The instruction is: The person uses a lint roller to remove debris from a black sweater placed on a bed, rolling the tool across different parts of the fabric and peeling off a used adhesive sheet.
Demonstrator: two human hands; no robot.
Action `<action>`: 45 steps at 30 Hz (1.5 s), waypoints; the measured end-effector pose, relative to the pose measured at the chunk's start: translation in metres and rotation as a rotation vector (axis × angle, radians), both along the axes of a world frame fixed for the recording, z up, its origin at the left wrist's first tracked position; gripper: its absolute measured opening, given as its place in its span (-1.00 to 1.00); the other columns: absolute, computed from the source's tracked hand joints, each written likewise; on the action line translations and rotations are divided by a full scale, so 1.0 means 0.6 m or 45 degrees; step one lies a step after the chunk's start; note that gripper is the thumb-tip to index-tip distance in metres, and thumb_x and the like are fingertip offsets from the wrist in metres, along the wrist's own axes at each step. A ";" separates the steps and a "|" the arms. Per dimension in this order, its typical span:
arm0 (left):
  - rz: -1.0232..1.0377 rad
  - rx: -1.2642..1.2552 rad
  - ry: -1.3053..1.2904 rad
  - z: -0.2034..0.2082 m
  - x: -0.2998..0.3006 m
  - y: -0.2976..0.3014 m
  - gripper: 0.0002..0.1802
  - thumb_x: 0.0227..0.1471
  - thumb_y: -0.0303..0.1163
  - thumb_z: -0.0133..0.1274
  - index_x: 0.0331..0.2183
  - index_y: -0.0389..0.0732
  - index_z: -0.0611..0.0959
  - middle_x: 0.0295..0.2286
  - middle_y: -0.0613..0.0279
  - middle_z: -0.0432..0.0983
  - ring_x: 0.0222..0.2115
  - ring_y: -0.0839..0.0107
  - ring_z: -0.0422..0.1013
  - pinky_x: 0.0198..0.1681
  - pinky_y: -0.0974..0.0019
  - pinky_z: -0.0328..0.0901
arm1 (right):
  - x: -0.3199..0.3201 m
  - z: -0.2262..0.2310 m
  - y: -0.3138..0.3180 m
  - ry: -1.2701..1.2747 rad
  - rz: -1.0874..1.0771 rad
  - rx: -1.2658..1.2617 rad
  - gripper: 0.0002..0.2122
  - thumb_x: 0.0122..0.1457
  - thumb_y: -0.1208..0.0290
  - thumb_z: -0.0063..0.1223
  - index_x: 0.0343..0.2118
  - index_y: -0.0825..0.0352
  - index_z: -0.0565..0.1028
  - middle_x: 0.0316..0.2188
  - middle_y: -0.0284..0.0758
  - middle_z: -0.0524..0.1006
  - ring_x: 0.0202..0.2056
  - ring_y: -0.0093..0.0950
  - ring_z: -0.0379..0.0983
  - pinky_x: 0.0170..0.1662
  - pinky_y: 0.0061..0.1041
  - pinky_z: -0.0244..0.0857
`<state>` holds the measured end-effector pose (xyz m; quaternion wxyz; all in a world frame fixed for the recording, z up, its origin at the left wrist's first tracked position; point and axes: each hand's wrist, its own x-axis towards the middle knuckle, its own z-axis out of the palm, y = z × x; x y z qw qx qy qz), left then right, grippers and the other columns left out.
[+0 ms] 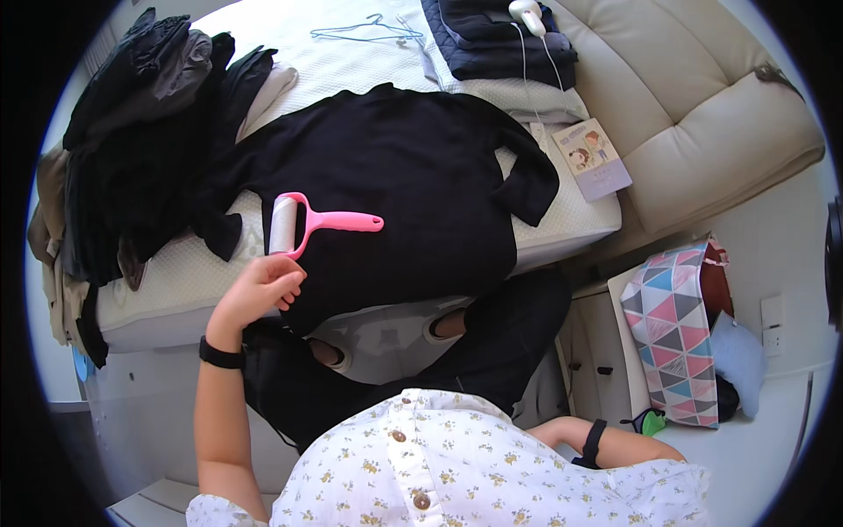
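A black long-sleeved top (395, 167) lies spread over the white quilted bed in front of me. On its left part rests a lint roller (338, 220), with a pink frame and a white roll; its handle points right. My left hand (263, 290) is at the near end of the roll, fingers curled and closed. Whether it grips the roller or something small is hidden by the fingers. Down at the right, my right forearm bends in toward my body. The right hand (551, 430) is mostly behind my shirt, so its fingers do not show.
Dark clothes (140, 158) are heaped at the bed's left. Blue hangers (369, 31), folded dark clothes (500, 53), a white corded device (527, 16) and a booklet (593, 158) lie farther off. A triangle-patterned bag (672, 334) stands right, by a beige padded seat (720, 158).
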<state>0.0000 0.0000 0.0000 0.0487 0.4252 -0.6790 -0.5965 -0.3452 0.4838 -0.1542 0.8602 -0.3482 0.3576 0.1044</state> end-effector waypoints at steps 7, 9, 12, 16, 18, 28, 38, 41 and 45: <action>0.161 -0.084 0.031 0.009 0.022 -0.010 -0.71 0.18 -0.26 0.08 -0.22 -0.31 0.63 -0.46 0.30 0.53 -0.47 0.58 0.46 -0.42 0.48 0.41 | -0.074 0.133 -0.268 0.163 0.359 0.148 -0.50 0.23 0.00 0.09 0.05 0.34 0.51 -0.09 -0.23 0.57 -0.12 -0.37 0.57 -0.21 -0.40 0.56; 0.251 -0.097 0.032 0.005 0.058 -0.012 -0.71 0.18 -0.25 0.09 -0.22 -0.30 0.63 -0.45 0.30 0.53 -0.47 0.58 0.46 -0.42 0.48 0.41 | -0.107 0.227 -0.390 0.410 0.424 -0.152 -0.48 0.22 -0.01 0.12 -0.01 0.40 0.53 -0.17 -0.25 0.60 -0.16 -0.46 0.57 -0.20 -0.47 0.55; 0.358 -0.071 0.100 -0.027 0.058 -0.015 -0.67 0.16 -0.18 0.12 -0.23 -0.29 0.63 -0.43 0.29 0.54 -0.47 0.58 0.47 -0.43 0.47 0.41 | -0.145 0.378 -0.537 0.779 0.486 -0.698 -0.54 0.20 0.02 0.15 -0.12 0.41 0.57 -0.32 -0.26 0.62 -0.31 -0.50 0.58 -0.33 -0.49 0.50; 0.609 -0.143 0.178 -0.086 0.066 -0.033 -0.69 0.16 -0.25 0.09 -0.19 -0.32 0.59 -0.41 0.24 0.54 -0.49 0.53 0.49 -0.49 0.43 0.43 | -0.084 0.387 -0.738 0.861 0.420 -1.706 -0.63 0.14 0.14 0.20 -0.17 0.38 0.57 -0.37 -0.18 0.61 -0.37 -0.31 0.55 -0.28 -0.39 0.44; 0.697 -0.177 0.199 -0.133 0.036 -0.053 -0.70 0.13 -0.30 0.10 -0.19 -0.34 0.57 -0.42 0.21 0.54 -0.54 0.48 0.50 -0.54 0.41 0.43 | -0.002 0.295 -0.816 0.781 0.176 -2.138 -0.65 0.09 0.17 0.23 -0.22 0.38 0.55 -0.33 -0.12 0.59 -0.28 -0.19 0.54 -0.18 -0.31 0.43; 0.754 -0.461 -0.101 -0.195 0.057 -0.051 -0.88 -0.04 -0.45 0.13 -0.47 -0.32 0.58 -0.68 0.19 0.48 -0.71 0.38 0.50 -0.61 0.31 0.37 | 0.112 0.182 -0.818 0.660 -0.260 -2.074 -0.74 0.08 0.20 0.23 -0.29 0.27 0.51 -0.43 -0.14 0.58 -0.29 -0.13 0.54 -0.23 -0.21 0.38; 0.736 -0.159 0.187 -0.181 0.074 -0.056 -0.88 0.05 -0.45 0.14 -0.41 -0.30 0.57 -0.64 0.32 0.46 -0.76 0.52 0.38 -0.70 0.44 0.24 | -0.222 0.295 -0.678 1.055 -0.509 -1.750 -0.75 0.02 0.44 0.29 -0.23 0.40 0.60 -0.47 -0.34 0.58 -0.40 -0.58 0.45 -0.25 -0.50 0.36; 0.732 -0.069 0.210 -0.186 0.090 -0.056 -0.87 0.05 -0.42 0.14 -0.38 -0.28 0.59 -0.61 0.34 0.47 -0.74 0.57 0.37 -0.70 0.48 0.19 | -0.195 0.319 -0.674 0.840 -0.700 -1.698 -0.78 0.07 0.47 0.25 -0.23 0.41 0.57 -0.50 -0.45 0.53 -0.41 -0.68 0.42 -0.31 -0.57 0.33; 0.711 -0.024 0.309 -0.196 0.099 -0.050 -0.86 0.07 -0.39 0.14 -0.35 -0.26 0.60 -0.60 0.40 0.45 -0.72 0.60 0.34 -0.65 0.49 0.20 | 0.007 0.308 -0.728 0.702 -0.575 -1.695 -0.71 0.13 0.35 0.26 -0.15 0.41 0.51 -0.51 -0.34 0.50 -0.46 -0.64 0.38 -0.35 -0.55 0.32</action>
